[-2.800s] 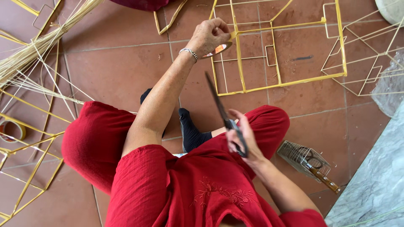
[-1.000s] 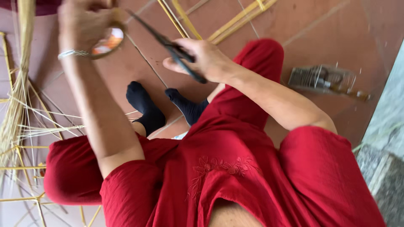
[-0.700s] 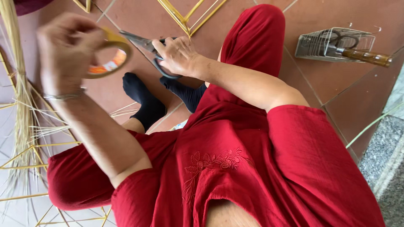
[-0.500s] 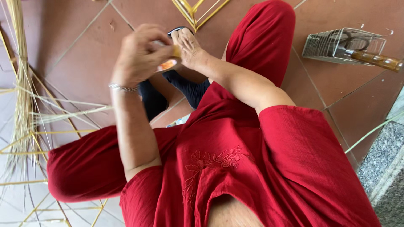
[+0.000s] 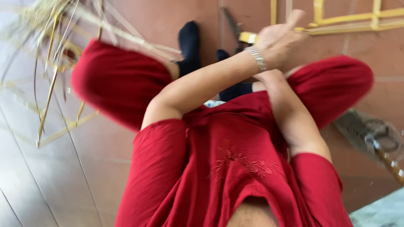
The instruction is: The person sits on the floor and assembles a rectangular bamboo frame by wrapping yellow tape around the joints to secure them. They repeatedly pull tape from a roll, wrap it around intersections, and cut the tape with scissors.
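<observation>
On a reddish tiled floor, the left hand blurs over a yellow tape roll and dark scissors; the right hand is hidden, both hands' grips unclear.

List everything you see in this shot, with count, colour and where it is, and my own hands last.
bamboo strips: a loose bundle, pale yellow, upper left on the floor
bamboo frame: one, yellow, top right on the floor
scissors: one pair, dark, top centre, blurred
tape roll: one, yellow edge showing, beside the left hand
wire basket: one, grey, right edge
tiled floor: reddish brown
left hand: bracelet at the wrist, crossed over the right forearm
right hand: hidden behind the left hand
</observation>
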